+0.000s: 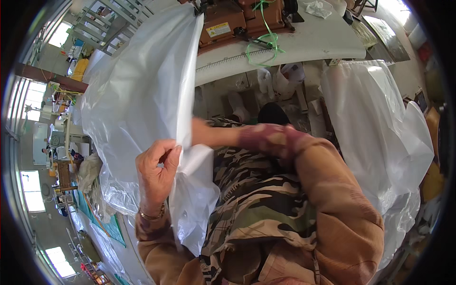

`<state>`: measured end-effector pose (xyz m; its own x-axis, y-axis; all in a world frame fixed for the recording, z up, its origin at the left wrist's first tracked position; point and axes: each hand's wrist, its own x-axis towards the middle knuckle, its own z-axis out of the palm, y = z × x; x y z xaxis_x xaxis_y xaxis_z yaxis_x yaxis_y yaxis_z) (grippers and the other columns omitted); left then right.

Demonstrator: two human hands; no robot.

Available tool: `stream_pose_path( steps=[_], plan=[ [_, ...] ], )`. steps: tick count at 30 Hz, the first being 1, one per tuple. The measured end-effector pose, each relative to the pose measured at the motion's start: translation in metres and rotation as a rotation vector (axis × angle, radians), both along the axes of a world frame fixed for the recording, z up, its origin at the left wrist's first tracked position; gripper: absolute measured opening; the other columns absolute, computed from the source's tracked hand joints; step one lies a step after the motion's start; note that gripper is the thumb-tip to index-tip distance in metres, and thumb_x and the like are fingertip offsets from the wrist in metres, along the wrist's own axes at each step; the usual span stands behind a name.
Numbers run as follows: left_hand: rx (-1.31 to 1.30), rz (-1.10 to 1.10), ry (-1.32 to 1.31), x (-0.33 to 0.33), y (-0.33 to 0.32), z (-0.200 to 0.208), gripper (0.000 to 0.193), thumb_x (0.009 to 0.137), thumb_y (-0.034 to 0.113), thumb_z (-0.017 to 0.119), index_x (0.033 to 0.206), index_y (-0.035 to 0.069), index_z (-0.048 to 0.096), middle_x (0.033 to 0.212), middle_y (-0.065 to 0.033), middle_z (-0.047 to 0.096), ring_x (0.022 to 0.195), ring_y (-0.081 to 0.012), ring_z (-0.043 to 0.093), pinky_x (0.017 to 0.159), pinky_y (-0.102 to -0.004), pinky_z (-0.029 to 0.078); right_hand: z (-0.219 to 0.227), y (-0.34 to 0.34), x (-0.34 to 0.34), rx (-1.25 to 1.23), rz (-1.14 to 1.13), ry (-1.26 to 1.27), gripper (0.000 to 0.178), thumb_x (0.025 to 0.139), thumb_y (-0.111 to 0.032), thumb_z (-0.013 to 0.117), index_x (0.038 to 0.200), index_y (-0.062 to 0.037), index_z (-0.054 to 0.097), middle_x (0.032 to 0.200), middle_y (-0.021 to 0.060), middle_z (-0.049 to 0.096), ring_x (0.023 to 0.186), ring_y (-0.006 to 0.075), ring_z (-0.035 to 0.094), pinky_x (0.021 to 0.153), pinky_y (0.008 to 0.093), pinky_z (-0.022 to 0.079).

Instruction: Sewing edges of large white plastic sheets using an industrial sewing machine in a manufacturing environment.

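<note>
A large white, shiny plastic sheet (137,80) hangs on the left, its folded edge running from the head of a brown sewing machine (232,16) down to my lap. My left hand (159,168) is closed on that edge, thumb and fingers pinched together around the plastic. Reaching across my body, my right hand (202,133) is at the same edge, just above and to the right of the left one. Motion smears it, and its fingers are hidden by the sheet. The upper end of the sheet meets the machine near the needle area.
The machine stands on a pale table (323,42) with a ruler strip along its near edge. Green string (270,42) dangles from the machine. Another white plastic sheet (375,128) drapes at the right. Under the table lie bags and a white container (287,80).
</note>
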<state>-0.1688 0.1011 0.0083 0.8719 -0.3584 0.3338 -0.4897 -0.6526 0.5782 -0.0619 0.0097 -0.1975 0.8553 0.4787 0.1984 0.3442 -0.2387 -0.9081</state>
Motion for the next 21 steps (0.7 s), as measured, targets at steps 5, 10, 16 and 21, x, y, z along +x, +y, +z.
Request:
stream_pose_path(
  steps=[5, 10, 16, 21],
  plan=[
    [0.184, -0.193, 0.179, 0.006, -0.007, -0.002, 0.006, 0.092, 0.006, 0.063, 0.092, 0.000, 0.062, 0.072, -0.0154, 0.060, 0.062, -0.0295, 0.060, 0.058, -0.0362, 0.046, -0.014, 0.033, -0.011, 0.087, 0.199, -0.028, 0.036, 0.082, -0.027, 0.071, 0.110, -0.0040, 0.067, 0.105, 0.0178, 0.067, 0.096, 0.0345, 0.065, 0.086, 0.0414, 0.052],
    [0.373, -0.215, -0.046, 0.010, -0.002, -0.087, 0.006, 0.094, 0.007, 0.059, 0.097, 0.002, 0.060, 0.080, -0.0185, 0.062, 0.072, -0.0390, 0.063, 0.061, -0.0452, 0.048, -0.045, 0.010, -0.022, 0.069, 0.139, -0.076, 0.031, 0.082, -0.027, 0.069, 0.103, -0.0034, 0.068, 0.099, 0.0185, 0.068, 0.091, 0.0359, 0.066, 0.082, 0.0416, 0.053],
    [0.103, 0.075, -0.074, 0.014, -0.017, -0.189, 0.007, 0.093, 0.007, 0.059, 0.099, 0.003, 0.059, 0.080, -0.0187, 0.061, 0.074, -0.0404, 0.062, 0.063, -0.0467, 0.048, -0.052, -0.068, 0.012, -0.078, 0.166, -0.217, 0.025, 0.084, -0.026, 0.065, 0.095, -0.0036, 0.069, 0.090, 0.0205, 0.068, 0.084, 0.0394, 0.066, 0.076, 0.0433, 0.054],
    [-0.298, 0.226, -0.006, 0.012, -0.035, -0.213, 0.005, 0.089, 0.004, 0.066, 0.089, 0.000, 0.065, 0.078, -0.0144, 0.061, 0.067, -0.0298, 0.063, 0.061, -0.0372, 0.048, 0.028, -0.143, 0.016, -0.641, 0.321, -0.368, 0.023, 0.089, -0.024, 0.059, 0.092, -0.0019, 0.066, 0.086, 0.0255, 0.064, 0.080, 0.0415, 0.065, 0.068, 0.0504, 0.052]
  ],
)
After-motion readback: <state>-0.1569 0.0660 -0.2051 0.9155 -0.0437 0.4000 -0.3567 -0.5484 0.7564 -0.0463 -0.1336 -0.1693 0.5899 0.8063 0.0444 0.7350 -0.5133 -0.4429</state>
